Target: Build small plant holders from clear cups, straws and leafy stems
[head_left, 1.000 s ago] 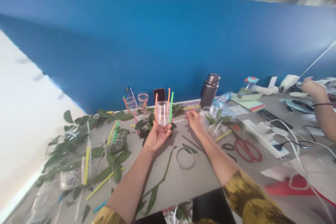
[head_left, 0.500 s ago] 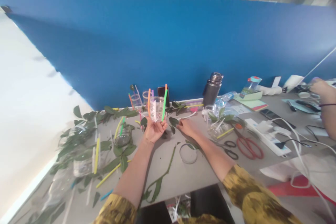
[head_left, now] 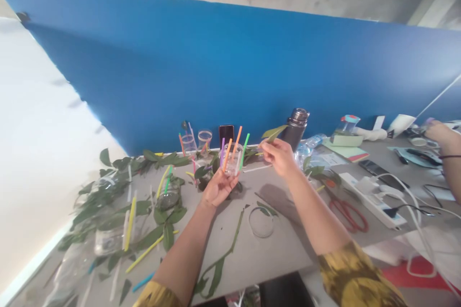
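Observation:
My left hand [head_left: 219, 189] is closed round the lower part of a clear plastic cup [head_left: 235, 154], held up over the table. Orange, purple and green straws [head_left: 244, 149] stand upright around the cup's side. To the right of the cup, my right hand [head_left: 279, 154] pinches a green leaf [head_left: 274, 133] between thumb and fingers, with the leaf raised and apart from the cup. Below the hands, a clear ring [head_left: 260, 222] and a thin leafy stem [head_left: 230, 244] lie on the table.
Leafy branches, bottle pieces and a yellow straw [head_left: 131, 223] cover the left side. Behind stand a phone [head_left: 226, 135] and a dark thermos [head_left: 297, 129]. Red scissors [head_left: 348, 215] and a power strip [head_left: 372, 201] lie at right. Another person's arm [head_left: 448, 148] reaches in at far right.
My right hand has risen from the table with a leaf in its fingers. My left hand and the cup have shifted slightly right and down in view, and the cup has turned.

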The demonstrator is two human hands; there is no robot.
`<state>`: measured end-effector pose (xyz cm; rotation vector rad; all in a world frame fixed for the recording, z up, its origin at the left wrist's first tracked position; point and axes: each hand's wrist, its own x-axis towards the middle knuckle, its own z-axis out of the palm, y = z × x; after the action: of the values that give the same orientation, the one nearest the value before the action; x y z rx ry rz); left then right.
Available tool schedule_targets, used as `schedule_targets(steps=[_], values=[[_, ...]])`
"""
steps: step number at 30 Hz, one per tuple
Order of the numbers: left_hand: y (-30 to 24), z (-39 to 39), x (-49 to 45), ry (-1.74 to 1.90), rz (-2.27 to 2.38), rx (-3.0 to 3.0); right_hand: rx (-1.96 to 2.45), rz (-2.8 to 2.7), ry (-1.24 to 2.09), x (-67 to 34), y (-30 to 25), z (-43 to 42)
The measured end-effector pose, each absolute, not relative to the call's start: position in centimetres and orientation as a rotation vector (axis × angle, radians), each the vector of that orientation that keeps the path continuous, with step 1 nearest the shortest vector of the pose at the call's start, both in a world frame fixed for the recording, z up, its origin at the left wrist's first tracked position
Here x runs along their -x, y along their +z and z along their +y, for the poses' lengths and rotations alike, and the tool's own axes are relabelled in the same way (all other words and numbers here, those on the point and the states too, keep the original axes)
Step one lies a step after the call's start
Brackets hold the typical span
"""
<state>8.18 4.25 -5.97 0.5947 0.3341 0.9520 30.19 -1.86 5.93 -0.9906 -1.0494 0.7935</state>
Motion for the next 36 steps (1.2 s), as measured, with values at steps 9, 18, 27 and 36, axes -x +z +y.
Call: schedule_targets(steps=[9, 18, 27, 36], values=[[-5.7, 4.2, -8.3, 0.989, 0.367, -0.643, 1.148, -1.303, 0.477, -26.4, 7.6, -2.2], [-6.2, 4.3, -8.4, 0.981, 0.349, -0.631, 1.249, -1.374, 0.410, -27.3, 6.9, -1.9], [-6.2, 4.4, -8.5, 0.981, 0.322, -0.634, 1.286, -1.419, 0.358, -27.7, 7.1, -2.2], [-5.6, 4.1, -8.5, 0.963, 0.310, -0.667, 1.265, -1.351, 0.364, -28.4, 7.0, -2.2]])
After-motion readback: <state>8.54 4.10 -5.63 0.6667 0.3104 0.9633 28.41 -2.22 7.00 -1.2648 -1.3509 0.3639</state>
